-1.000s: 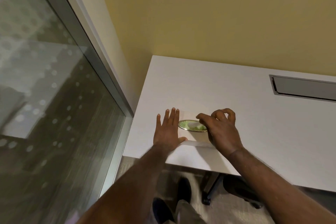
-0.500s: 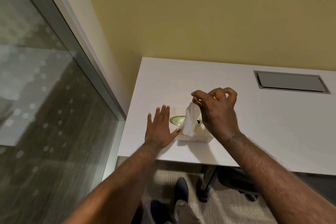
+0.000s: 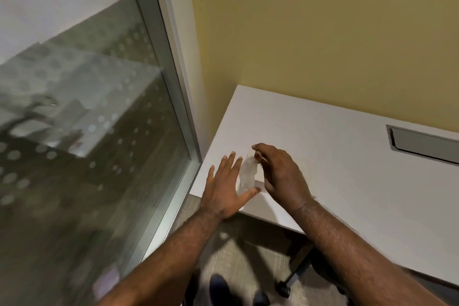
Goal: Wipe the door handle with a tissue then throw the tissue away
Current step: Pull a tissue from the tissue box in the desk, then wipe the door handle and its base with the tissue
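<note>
right hand [image 3: 280,176]: your fingers pinch the tissue [image 3: 248,172], above the desk [image 3: 347,169] corner
left hand [image 3: 227,187]: flat, fingers spread, holding nothing, just beside the tissue

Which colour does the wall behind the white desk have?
The wall is a plain mustard yellow, without pattern. The head view, the only one, shows it above the desk.

The tissue [image 3: 247,173] is a thin white sheet, blurred, hanging roughly upright and loosely crumpled above the near left corner of the white surface [image 3: 347,169]. Its top is pinched in the fingertips of the right hand [image 3: 280,174], and its lower end trails down just beside the thumb of the flat, spread left hand [image 3: 226,189]. The door handle cannot be seen.
</note>
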